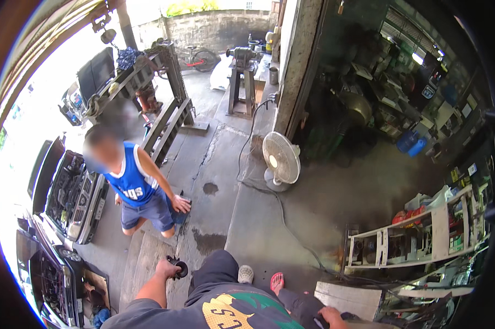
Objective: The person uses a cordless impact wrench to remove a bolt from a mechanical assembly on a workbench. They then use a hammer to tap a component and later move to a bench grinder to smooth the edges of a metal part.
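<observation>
My left hand (167,267) is closed around a black ring-shaped part (180,268), out beside my bent left knee. The part looks round with a dark opening; its exact kind is too small to tell. My right hand (331,316) lies on my right thigh at the lower edge, apparently holding nothing, its fingers partly seen. In front and to the left, a person in a blue sleeveless jersey (135,178) leans with one hand (180,204) over a dark blue object (180,215) on the concrete.
Vehicles with raised hoods, including a silver one (83,200), stand at left. Ahead are a metal press frame (168,118) and a bench grinder (243,57) on a stand. A white fan (280,159) and its cable (283,214) sit near the doorway. A rack (439,233) lies right.
</observation>
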The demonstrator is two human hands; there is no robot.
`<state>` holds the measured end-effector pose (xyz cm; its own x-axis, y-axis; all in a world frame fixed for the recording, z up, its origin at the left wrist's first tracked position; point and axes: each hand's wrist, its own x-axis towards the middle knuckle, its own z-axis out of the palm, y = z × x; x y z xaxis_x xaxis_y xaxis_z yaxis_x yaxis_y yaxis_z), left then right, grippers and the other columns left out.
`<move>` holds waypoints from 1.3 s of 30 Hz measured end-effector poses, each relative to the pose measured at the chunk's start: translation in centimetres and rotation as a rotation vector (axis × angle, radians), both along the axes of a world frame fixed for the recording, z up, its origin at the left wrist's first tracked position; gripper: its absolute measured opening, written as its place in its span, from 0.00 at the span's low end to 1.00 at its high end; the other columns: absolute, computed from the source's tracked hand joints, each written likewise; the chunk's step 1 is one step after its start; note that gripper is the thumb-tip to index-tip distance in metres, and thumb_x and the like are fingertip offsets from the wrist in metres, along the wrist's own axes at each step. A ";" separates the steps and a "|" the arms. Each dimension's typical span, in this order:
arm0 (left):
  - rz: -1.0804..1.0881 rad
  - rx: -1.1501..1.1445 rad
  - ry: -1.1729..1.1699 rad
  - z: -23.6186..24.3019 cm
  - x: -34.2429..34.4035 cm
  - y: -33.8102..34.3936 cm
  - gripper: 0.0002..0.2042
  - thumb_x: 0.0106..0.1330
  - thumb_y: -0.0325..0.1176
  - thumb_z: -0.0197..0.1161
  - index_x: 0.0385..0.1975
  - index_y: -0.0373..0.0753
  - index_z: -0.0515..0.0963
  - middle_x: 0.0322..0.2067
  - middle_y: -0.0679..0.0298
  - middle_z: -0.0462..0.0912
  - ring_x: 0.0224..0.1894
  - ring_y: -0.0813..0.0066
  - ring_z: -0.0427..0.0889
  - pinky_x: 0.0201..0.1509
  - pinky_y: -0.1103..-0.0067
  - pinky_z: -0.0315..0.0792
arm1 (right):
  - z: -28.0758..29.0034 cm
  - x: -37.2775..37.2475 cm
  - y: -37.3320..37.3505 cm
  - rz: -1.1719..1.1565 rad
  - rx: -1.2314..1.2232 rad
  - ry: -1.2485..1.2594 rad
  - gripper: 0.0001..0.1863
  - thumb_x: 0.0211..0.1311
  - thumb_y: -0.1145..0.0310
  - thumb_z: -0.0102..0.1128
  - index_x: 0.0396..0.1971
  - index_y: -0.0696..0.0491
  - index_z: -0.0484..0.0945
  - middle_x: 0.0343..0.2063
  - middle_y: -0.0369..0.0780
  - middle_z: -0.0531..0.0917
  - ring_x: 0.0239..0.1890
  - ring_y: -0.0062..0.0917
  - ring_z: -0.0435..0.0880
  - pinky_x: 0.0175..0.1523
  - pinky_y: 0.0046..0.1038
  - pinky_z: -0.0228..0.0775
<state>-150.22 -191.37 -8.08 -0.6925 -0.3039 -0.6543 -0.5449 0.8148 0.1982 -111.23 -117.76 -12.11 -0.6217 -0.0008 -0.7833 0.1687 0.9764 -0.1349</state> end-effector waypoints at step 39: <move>0.397 0.543 0.666 -17.8 -98.0 -6.5 0.30 0.42 0.25 0.74 0.52 0.30 0.78 0.42 0.54 0.90 0.45 0.62 0.90 0.54 0.70 0.83 | 9.6 -138.5 -25.9 -0.320 -0.409 0.544 0.29 0.53 0.56 0.75 0.53 0.58 0.84 0.44 0.55 0.89 0.50 0.48 0.89 0.58 0.42 0.79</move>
